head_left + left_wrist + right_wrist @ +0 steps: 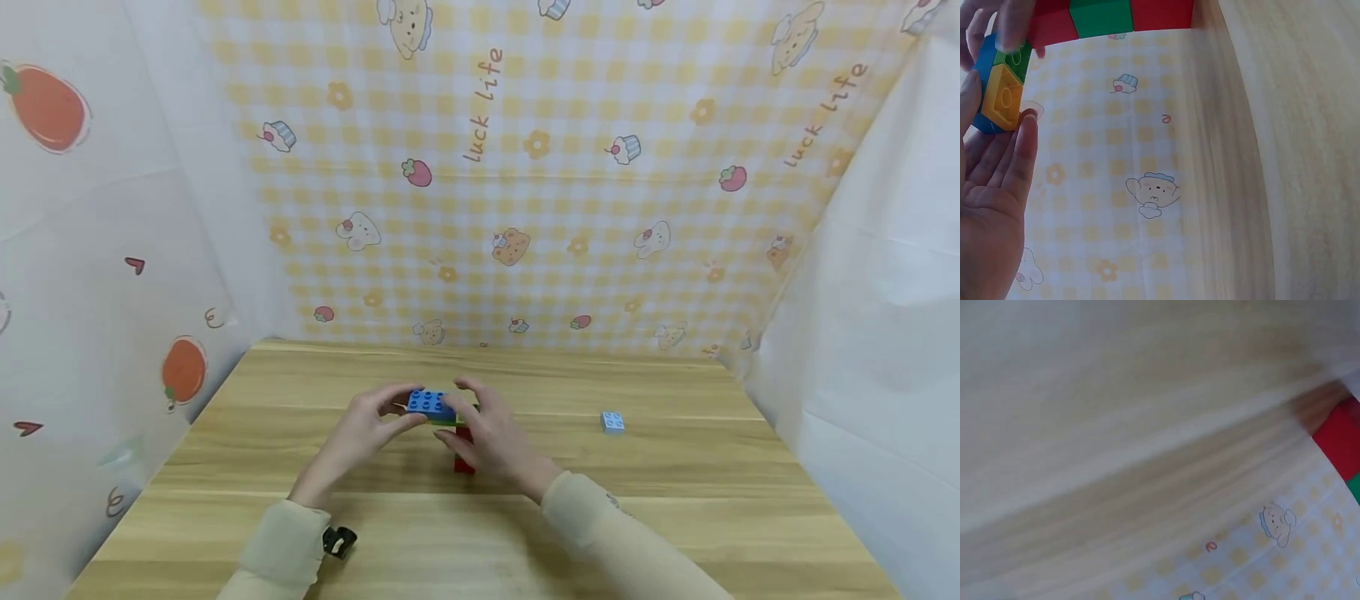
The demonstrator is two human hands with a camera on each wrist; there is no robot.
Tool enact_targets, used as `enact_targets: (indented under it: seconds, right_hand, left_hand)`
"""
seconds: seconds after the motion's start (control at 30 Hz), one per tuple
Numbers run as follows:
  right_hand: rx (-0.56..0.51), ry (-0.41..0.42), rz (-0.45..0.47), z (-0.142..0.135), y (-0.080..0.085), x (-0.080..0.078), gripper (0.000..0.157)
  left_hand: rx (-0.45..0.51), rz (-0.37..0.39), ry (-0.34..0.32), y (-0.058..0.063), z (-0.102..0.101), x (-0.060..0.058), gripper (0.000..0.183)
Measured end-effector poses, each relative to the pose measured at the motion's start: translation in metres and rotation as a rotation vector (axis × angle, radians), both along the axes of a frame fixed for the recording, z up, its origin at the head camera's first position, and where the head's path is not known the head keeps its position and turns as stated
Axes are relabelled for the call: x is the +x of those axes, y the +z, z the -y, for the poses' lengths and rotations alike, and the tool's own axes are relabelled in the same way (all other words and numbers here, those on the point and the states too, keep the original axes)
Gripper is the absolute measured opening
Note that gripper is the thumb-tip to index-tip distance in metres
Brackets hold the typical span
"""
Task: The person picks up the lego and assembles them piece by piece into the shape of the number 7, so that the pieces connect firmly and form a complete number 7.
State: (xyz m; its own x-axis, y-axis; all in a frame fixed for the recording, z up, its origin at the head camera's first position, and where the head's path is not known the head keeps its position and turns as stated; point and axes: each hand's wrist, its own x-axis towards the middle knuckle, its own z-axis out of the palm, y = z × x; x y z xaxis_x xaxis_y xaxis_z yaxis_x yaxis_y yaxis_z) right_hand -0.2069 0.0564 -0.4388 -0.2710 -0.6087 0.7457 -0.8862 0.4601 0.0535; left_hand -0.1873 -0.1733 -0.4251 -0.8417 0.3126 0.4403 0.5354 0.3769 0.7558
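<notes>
My left hand (367, 423) grips a blue toy building brick (429, 402) by its left end, thumb on the near side and fingers on the far side. A yellow brick (1002, 97) and a green brick (1015, 57) sit on its underside in the left wrist view. Right beside them stands a stack of red and green bricks (464, 463), its upper part hidden by my right hand (495, 433). That hand's fingers are spread about the stack's top, index fingertip at the blue brick's right end. In the right wrist view only the red and green stack (1340, 444) shows, at the edge.
A light blue brick (612, 422) lies on the wooden table (660, 500) to the right. Behind the table hangs a yellow checked cloth (570, 200); white sheets (877, 308) flank it. A small black device (340, 542) is by the left cuff.
</notes>
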Motion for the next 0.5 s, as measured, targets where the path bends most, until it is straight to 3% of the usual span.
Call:
enact_targets:
  seconds: [0.2, 0.5]
  right_hand:
    - [-0.050, 0.053, 0.040, -0.016, 0.015, 0.002, 0.041]
    - [0.004, 0.046, 0.071, -0.059, 0.034, 0.004, 0.041]
  left_hand:
    - [-0.006, 0.038, 0.007, 0.012, -0.002, 0.008, 0.040]
    - [0.025, 0.042, -0.004, -0.005, 0.004, -0.001, 0.043]
